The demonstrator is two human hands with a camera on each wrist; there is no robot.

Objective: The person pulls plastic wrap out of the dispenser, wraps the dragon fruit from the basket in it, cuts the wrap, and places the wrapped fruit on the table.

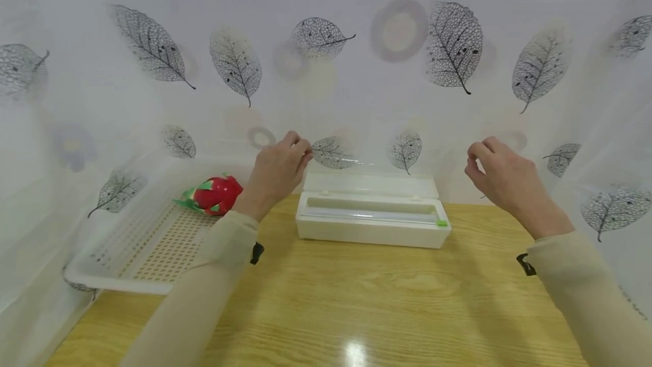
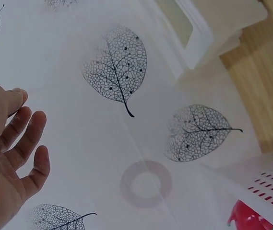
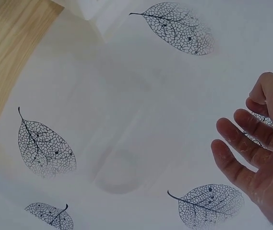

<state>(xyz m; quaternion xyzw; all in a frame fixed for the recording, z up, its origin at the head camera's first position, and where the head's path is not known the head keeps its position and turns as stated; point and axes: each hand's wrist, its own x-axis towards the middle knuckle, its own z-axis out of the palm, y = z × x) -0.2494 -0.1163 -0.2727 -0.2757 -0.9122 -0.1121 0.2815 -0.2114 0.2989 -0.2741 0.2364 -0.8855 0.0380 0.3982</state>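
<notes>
My left hand (image 1: pixel 279 173) is raised behind the left end of a white cling film dispenser (image 1: pixel 372 233), thumb and forefinger pinched together. Level with it, to the right of the dispenser, my right hand (image 1: pixel 509 179) pinches the same way. Faint glints of clear cling film (image 1: pixel 351 161) show between the hands; most of the film is too transparent to see. Both wrist views show the other fingers loosely bent. The dispenser's lid (image 1: pixel 372 187) stands raised at the back, and a roll (image 1: pixel 367 216) lies inside. A green slider (image 1: pixel 441 223) sits at its right front corner.
A white perforated basket (image 1: pixel 122 285) stands at the left, partly behind my left forearm. In it lies a red dragon fruit (image 1: pixel 220 193) with green tips. A leaf-printed curtain (image 1: pixel 346 95) hangs behind the wooden table (image 1: pixel 397 304).
</notes>
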